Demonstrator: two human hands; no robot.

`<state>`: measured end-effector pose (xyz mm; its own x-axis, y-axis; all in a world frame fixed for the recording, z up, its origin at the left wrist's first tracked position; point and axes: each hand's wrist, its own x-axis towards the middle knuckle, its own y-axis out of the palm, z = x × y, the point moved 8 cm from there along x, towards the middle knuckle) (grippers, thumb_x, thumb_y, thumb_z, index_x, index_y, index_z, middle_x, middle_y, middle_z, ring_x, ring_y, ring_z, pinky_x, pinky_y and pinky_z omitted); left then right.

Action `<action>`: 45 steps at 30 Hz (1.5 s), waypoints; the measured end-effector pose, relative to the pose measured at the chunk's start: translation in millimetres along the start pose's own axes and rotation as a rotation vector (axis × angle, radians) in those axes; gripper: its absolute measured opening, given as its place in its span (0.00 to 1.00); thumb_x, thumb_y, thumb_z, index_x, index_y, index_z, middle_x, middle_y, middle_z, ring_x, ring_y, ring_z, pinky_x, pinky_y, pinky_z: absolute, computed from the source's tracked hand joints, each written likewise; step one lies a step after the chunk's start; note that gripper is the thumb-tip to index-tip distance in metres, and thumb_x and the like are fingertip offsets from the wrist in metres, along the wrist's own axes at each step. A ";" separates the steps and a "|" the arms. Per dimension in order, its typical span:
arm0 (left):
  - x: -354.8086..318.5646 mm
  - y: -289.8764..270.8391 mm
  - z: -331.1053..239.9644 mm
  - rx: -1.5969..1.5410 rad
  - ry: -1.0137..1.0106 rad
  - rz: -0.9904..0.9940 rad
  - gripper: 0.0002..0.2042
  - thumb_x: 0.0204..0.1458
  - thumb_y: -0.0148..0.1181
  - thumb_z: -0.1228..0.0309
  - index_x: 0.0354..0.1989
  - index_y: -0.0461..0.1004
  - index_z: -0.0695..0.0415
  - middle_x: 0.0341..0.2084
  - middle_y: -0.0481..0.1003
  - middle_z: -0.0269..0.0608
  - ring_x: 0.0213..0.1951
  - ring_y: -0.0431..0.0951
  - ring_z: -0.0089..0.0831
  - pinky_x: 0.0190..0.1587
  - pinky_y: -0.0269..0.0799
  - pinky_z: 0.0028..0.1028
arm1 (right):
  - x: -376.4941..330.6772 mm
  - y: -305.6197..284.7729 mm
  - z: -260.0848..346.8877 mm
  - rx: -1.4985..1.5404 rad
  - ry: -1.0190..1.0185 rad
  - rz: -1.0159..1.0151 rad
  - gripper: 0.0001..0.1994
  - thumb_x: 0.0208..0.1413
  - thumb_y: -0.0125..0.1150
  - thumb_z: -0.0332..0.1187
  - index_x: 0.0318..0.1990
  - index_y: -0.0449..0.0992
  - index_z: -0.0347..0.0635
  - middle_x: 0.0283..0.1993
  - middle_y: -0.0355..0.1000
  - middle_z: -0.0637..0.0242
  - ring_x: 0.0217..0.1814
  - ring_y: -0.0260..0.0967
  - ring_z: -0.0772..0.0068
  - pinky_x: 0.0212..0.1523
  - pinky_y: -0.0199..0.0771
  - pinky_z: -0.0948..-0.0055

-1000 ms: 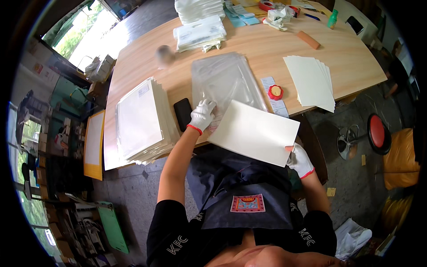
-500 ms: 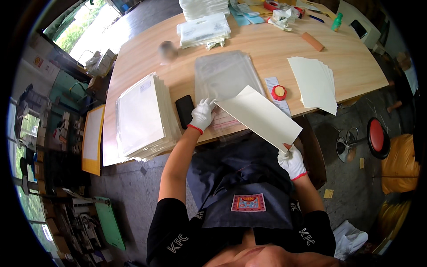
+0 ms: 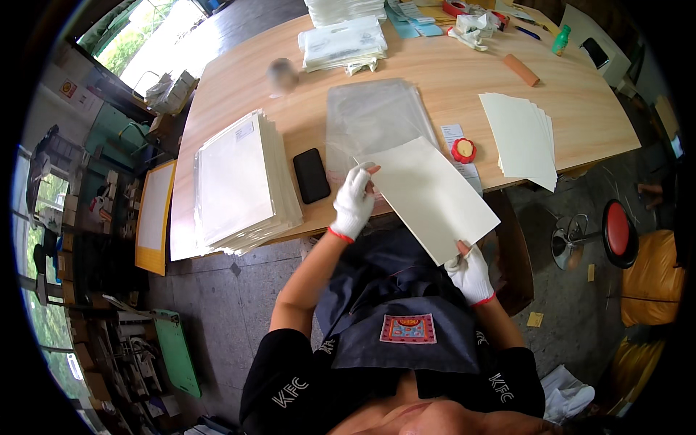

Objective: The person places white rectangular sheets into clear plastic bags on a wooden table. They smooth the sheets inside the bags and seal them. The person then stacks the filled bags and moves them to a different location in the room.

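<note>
White card (image 3: 435, 199) over worktop's (image 3: 221, 83) near edge, partly above clear plastic (image 3: 373, 101). My right hand (image 3: 473, 277) pinches its near edge; left hand (image 3: 354, 199) half-curled by left corner, hold unclear. I'd keep pinch light, card level, corners unbent.

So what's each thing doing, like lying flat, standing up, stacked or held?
White board: held in right hand
Left hand: by the board, grip unclear
Clear plastic: lying flat
Black phone: lying flat
Sheet stack: piled, edges uneven
Loose sheets: fanned out
Green bottle: standing upright
Brown bar: lying down
</note>
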<state>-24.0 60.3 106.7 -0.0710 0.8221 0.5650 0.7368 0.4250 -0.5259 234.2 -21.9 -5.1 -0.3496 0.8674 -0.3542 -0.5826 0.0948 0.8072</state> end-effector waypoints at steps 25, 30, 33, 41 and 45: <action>-187.9 93.8 32.1 -1.178 -1.184 0.158 0.12 0.57 0.50 0.68 0.48 0.69 0.58 0.38 0.75 0.37 0.33 0.76 0.26 0.36 0.75 0.28 | 52.5 39.4 -57.2 0.179 0.142 -0.018 0.19 0.63 0.42 0.31 0.59 0.55 0.34 0.46 0.69 0.54 0.46 0.71 0.55 0.50 0.75 0.61; -190.6 67.5 45.5 -1.207 -1.305 0.229 0.19 0.55 0.55 0.60 0.50 0.66 0.58 0.40 0.75 0.40 0.37 0.77 0.32 0.39 0.75 0.30 | 38.4 54.8 -61.2 -0.586 0.217 0.167 0.15 0.63 0.44 0.36 0.52 0.66 0.39 0.31 0.72 0.64 0.25 0.70 0.76 0.28 0.72 0.78; -182.9 37.6 71.0 -0.989 -1.172 0.136 0.15 0.56 0.54 0.60 0.42 0.70 0.59 0.34 0.77 0.39 0.31 0.77 0.26 0.33 0.74 0.24 | 42.2 93.3 -43.2 -1.185 -0.007 0.225 0.11 0.60 0.48 0.36 0.44 0.73 0.43 0.21 0.70 0.69 0.17 0.65 0.82 0.19 0.64 0.80; -170.5 28.4 65.7 -0.962 -1.096 0.249 0.14 0.57 0.52 0.63 0.41 0.71 0.63 0.33 0.77 0.40 0.31 0.78 0.27 0.35 0.75 0.23 | 59.6 140.2 -80.8 -2.202 -0.876 0.521 0.07 0.51 0.56 0.40 0.31 0.68 0.51 0.16 0.70 0.68 0.19 0.72 0.66 0.19 0.70 0.67; -168.3 25.6 69.0 -1.009 -1.091 0.190 0.09 0.56 0.46 0.71 0.38 0.71 0.62 0.31 0.76 0.41 0.31 0.77 0.29 0.34 0.75 0.27 | 64.7 149.2 -89.1 -2.321 -0.936 0.537 0.05 0.48 0.56 0.37 0.30 0.68 0.50 0.14 0.69 0.70 0.18 0.72 0.71 0.17 0.70 0.70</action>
<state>-39.6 -41.1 -45.7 -0.0417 0.8976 -0.4389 0.9020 0.2228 0.3699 59.3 4.7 50.4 -0.7660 0.5806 0.2758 -0.2977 0.0598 -0.9528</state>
